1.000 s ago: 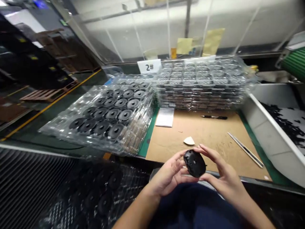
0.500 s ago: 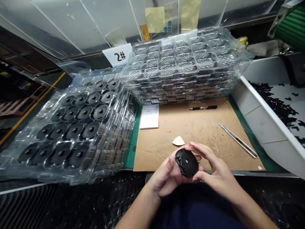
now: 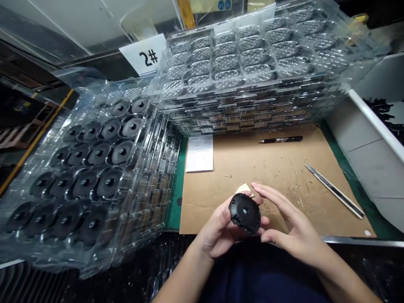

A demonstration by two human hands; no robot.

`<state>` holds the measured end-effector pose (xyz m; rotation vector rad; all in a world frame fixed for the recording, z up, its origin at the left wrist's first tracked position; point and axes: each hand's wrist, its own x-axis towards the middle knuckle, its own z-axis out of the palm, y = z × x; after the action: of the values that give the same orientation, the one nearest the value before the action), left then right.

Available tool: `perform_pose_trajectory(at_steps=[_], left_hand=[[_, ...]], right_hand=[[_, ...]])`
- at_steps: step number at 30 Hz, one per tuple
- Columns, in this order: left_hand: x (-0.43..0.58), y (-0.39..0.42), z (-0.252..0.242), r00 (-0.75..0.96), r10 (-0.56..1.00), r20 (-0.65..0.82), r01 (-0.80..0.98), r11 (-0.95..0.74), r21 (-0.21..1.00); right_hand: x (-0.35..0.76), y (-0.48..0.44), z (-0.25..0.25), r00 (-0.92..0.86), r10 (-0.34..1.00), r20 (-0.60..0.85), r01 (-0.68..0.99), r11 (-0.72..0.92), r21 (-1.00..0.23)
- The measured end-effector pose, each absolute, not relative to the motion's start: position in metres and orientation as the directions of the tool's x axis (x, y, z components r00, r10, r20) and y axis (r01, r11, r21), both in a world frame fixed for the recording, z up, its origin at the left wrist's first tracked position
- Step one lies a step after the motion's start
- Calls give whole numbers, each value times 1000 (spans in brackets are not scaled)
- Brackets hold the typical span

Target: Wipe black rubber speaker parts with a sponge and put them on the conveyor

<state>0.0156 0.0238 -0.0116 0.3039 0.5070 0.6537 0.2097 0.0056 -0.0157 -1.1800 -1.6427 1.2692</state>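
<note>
A cardboard mat (image 3: 277, 168) carries a pen (image 3: 280, 139), tweezers (image 3: 334, 191) and a paper slip (image 3: 199, 153).

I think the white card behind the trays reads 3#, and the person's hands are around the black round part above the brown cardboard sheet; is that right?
Not quite: in the head view, the white card reads 2#, not 3#. The rest stands: the left hand and right hand are around the black round part above the brown cardboard sheet.

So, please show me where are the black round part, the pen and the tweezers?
Black round part (image 3: 236, 212): head view, on its face beside the centre hole.
Pen (image 3: 280, 139): head view, on its barrel.
Tweezers (image 3: 333, 191): head view, on one arm.
</note>
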Motion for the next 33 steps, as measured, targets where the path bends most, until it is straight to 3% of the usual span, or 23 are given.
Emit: perform_pose_trajectory(at_steps=[10,15,21,26,33], left_hand=[[11,27,-7,485,825,-290,-584,552,595],[15,30,-10,340,906,-253,-585,414,697],[18,32,-13,284,937,-201,-535,329,778],[20,28,-15,211,962,-170,-504,257,825],[23,18,-11,183,974,-133,-381,195,904]], right_hand=[[199,13,-23,-143,987,74,154,96,-983],[188,15,-12,-115,993,17,130,32,-991],[182,19,-9,-113,994,-12,139,4,-990],[179,20,-5,-175,983,51,145,77,-986],[172,29,3,-94,995,25,152,39,-988]])
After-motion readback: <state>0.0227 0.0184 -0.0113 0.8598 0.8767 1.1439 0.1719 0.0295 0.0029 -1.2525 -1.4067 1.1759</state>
